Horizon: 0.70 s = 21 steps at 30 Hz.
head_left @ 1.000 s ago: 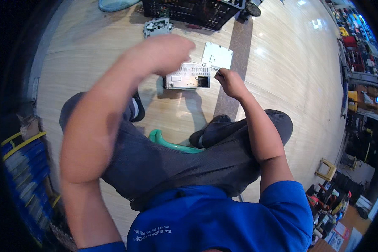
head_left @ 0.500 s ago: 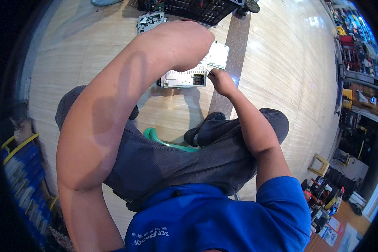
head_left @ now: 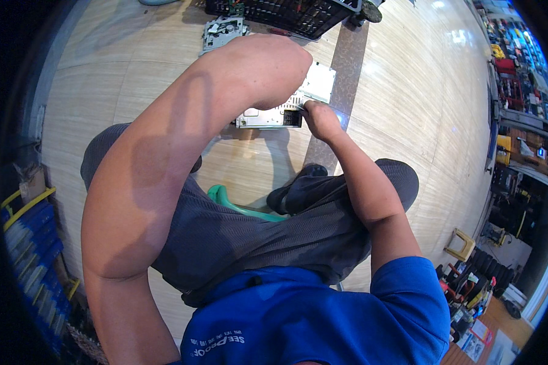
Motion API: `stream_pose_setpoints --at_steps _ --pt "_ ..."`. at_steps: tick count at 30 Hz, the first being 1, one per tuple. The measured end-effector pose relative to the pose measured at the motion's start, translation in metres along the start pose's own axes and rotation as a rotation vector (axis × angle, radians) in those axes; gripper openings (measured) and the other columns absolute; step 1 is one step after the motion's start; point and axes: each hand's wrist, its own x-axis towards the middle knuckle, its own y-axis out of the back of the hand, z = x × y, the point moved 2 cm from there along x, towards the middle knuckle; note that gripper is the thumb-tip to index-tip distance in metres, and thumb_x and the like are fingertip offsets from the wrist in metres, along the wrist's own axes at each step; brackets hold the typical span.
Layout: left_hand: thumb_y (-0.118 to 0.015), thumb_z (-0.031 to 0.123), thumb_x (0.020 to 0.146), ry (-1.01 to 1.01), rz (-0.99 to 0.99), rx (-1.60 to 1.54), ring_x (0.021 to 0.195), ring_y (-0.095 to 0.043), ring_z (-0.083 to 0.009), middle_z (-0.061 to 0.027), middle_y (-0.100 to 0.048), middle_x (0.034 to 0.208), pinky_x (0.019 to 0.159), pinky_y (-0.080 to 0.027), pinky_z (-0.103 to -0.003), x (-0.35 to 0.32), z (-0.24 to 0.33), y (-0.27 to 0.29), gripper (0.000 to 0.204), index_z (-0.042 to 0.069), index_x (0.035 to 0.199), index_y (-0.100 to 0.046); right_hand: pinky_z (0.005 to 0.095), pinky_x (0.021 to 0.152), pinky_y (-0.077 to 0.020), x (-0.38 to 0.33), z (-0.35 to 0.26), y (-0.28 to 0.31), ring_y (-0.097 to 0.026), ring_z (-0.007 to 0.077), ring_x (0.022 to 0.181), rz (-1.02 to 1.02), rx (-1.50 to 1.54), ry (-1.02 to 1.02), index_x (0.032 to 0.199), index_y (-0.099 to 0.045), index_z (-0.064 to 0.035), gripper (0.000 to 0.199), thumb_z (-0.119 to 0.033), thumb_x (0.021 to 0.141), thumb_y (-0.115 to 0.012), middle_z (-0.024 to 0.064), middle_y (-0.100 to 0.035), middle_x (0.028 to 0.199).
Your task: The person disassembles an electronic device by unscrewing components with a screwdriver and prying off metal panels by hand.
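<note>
A silver metal case (head_left: pixel 268 118) with rows of slots and a black socket, like a car stereo unit, lies on the floor ahead of me. My left hand (head_left: pixel 283 70) reaches over it, its back toward me; the fingers and anything in them are hidden. My right hand (head_left: pixel 321 120) is closed, with its fingertips pinching at the case's right corner near the socket. Beyond that corner lies a flat pale metal panel (head_left: pixel 321 83) with a toothed edge, partly covered by my left hand; I cannot tell whether it joins the case.
A silver disc mechanism (head_left: pixel 220 34) and a red-handled tool (head_left: pixel 280 32) lie past my left forearm. Behind them stands a black plastic crate (head_left: pixel 286 18). A green curved thing (head_left: pixel 237 208) shows between my legs. Stacked blue boxes (head_left: pixel 39 255) are at left; a yellow stool (head_left: pixel 461 244) stands at right.
My right hand has shifted slightly left onto the case's corner and partly covers the socket. My left hand stays over the case. The view has shifted slightly.
</note>
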Motion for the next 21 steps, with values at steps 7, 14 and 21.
stream_pose_setpoints --at_steps 7,14,21 --pt "-0.066 0.019 0.097 -0.009 -0.007 -0.018 0.110 -0.068 -0.0351 -0.0187 -0.072 0.110 0.094 -0.054 -0.046 -0.001 0.000 -0.002 0.025 0.003 0.115 -0.066 0.0528 0.084 -0.0535 0.002 -0.001 0.001 -0.068 0.0441 0.097 0.024 0.131 -0.120 0.102 -0.068 0.0001 0.027 -0.026 0.096 -0.065 0.0255 -0.071 0.101" --pt "-0.066 0.020 0.097 -0.007 -0.030 0.020 0.113 -0.066 -0.0359 -0.0192 -0.071 0.112 0.095 -0.053 -0.046 -0.004 -0.003 -0.005 0.027 0.003 0.118 -0.064 0.0488 0.081 -0.0546 0.002 0.008 -0.006 -0.071 0.0416 0.093 0.055 0.311 -0.228 0.095 -0.072 0.0007 0.026 -0.024 0.091 -0.073 0.0250 -0.073 0.094" --pt "-0.066 0.022 0.097 -0.010 -0.038 0.016 0.113 -0.066 -0.0360 -0.0195 -0.070 0.113 0.097 -0.053 -0.046 -0.004 -0.002 -0.005 0.030 0.003 0.120 -0.063 0.0355 0.061 -0.0499 0.006 0.021 -0.023 -0.059 0.0169 0.063 0.023 0.534 -0.372 0.088 -0.069 0.0003 0.021 -0.019 0.094 -0.073 0.0091 -0.066 0.073"
